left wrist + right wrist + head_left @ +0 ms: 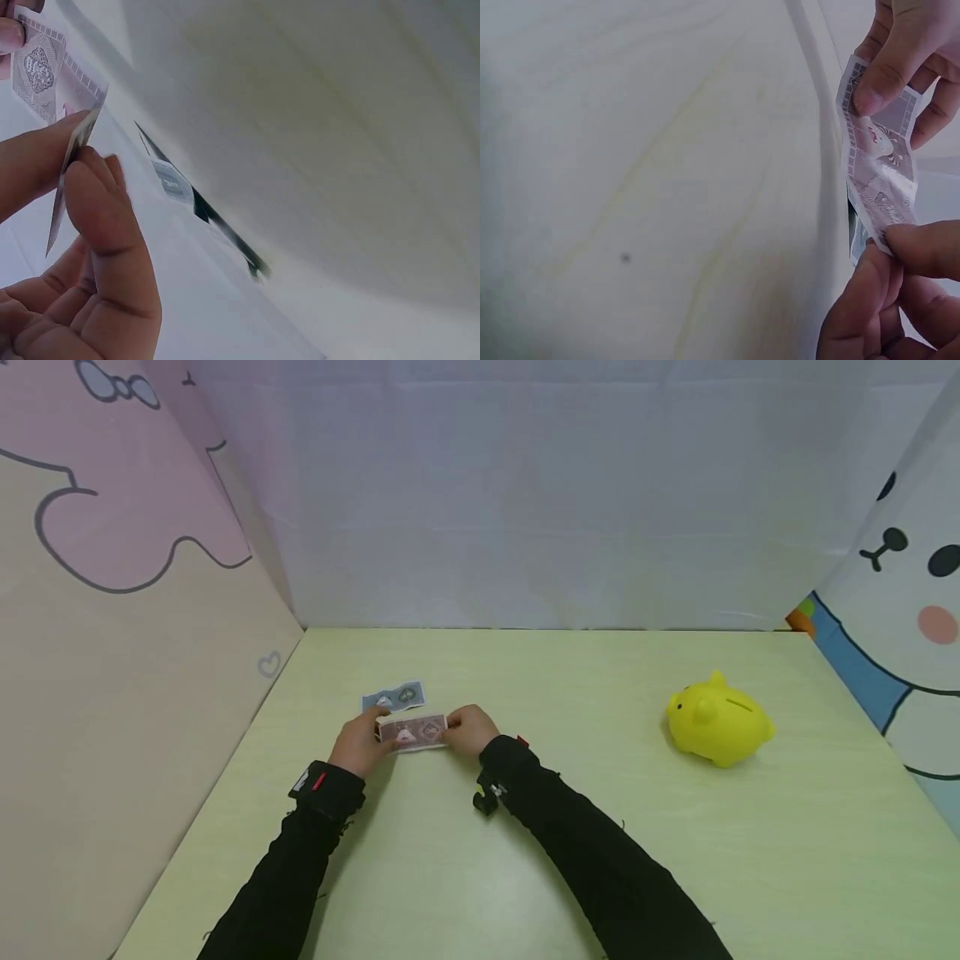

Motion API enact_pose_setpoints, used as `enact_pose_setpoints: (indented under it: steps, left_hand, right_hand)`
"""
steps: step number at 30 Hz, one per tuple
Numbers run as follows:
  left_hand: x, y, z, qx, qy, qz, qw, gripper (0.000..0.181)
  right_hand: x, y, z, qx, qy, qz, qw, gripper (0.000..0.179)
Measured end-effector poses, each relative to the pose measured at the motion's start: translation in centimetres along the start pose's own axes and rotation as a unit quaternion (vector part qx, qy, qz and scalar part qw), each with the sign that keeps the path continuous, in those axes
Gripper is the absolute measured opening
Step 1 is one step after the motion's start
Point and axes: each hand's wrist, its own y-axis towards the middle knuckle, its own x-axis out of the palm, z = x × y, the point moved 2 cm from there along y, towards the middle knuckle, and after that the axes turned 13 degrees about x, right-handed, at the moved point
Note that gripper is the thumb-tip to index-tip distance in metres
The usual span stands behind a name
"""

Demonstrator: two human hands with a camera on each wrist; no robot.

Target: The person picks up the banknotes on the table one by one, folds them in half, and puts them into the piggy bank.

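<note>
Both hands hold a pinkish-purple play banknote (414,732) just above the table. My left hand (358,746) pinches its left end between thumb and fingers. At the opposite end, my right hand (471,732) pinches the corner. The right wrist view shows the note (885,169) creased and slightly wavy, with a small white cartoon figure printed on it. Behind it a blue-grey play banknote (406,695) lies on the table, its near edge partly covered by the left hand.
A yellow pig-shaped piggy bank (718,720) with a slot in its back stands on the right side of the pale wood table (570,693). A white sheet (540,493) rises behind the table. Cartoon-printed panels flank both sides.
</note>
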Motion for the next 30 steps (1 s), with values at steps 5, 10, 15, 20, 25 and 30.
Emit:
enact_pose_setpoints:
  steps: [5, 10, 15, 20, 25, 30]
  left_hand:
    - [-0.1, 0.0, 0.9, 0.007, -0.027, 0.006, 0.9996, 0.042]
    - [0.4, 0.1, 1.4, 0.032, -0.065, 0.035, 0.9967, 0.019]
    - [1.0, 0.1, 2.2, 0.053, -0.119, 0.057, 0.9899, 0.014]
    - [1.4, 0.3, 3.6, 0.055, -0.173, 0.065, 0.9813, 0.013]
    - [1.6, 0.9, 5.1, 0.053, -0.177, 0.085, 0.9791, 0.011]
    - [2.0, 1.3, 6.3, 0.058, -0.188, 0.100, 0.9753, 0.013]
  right_hand:
    - [-1.1, -0.3, 0.9, 0.003, 0.008, 0.004, 1.0000, 0.019]
    - [-2.6, -0.8, 1.7, 0.008, 0.039, 0.000, 0.9992, 0.021]
    - [-4.1, -1.5, 2.7, 0.009, 0.066, -0.005, 0.9978, 0.021]
    - [-5.5, -2.3, 3.5, 0.003, 0.108, -0.017, 0.9940, 0.019]
    - [-6.9, -3.1, 4.1, -0.015, 0.131, -0.016, 0.9912, 0.021]
    - [-8.2, -4.2, 4.6, -0.019, 0.138, 0.003, 0.9903, 0.022]
